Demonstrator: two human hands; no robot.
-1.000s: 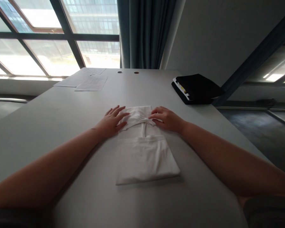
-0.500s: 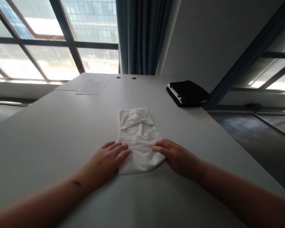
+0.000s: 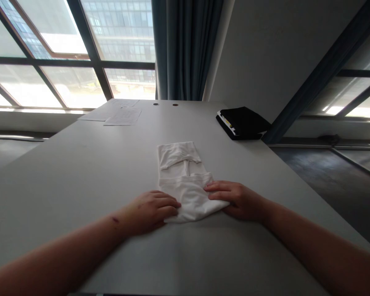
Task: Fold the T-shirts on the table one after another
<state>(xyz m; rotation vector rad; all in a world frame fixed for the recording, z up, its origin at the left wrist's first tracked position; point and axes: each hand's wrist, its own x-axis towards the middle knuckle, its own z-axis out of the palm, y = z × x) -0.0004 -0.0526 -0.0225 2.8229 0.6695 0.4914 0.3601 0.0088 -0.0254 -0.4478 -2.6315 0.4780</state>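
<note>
A folded white garment [image 3: 191, 191] lies on the pale table, its far part a narrower panel with a curved, wrinkled flap [image 3: 179, 154] and a strip down the middle. A hem runs across the nearer layer. My left hand [image 3: 156, 209] is closed at the near left corner, fingers together over the cloth; its thumb is mostly hidden. At the near right side, my right hand [image 3: 239, 199] lays its fingers on top of the garment, with the thumb low at the cloth's edge and the corner drawn out between them.
The white table [image 3: 80, 164] reaches toward the window. Printed papers [image 3: 123, 116] lie at its far left. A black folder [image 3: 245, 123] with papers inside sits at the far right. Two round holes are near the back edge, before a blue curtain [image 3: 185, 49].
My left hand has slid right, further over the garment's near left corner. My right hand has shifted right, and the right corner is pulled out wider. The view has tilted slightly.
</note>
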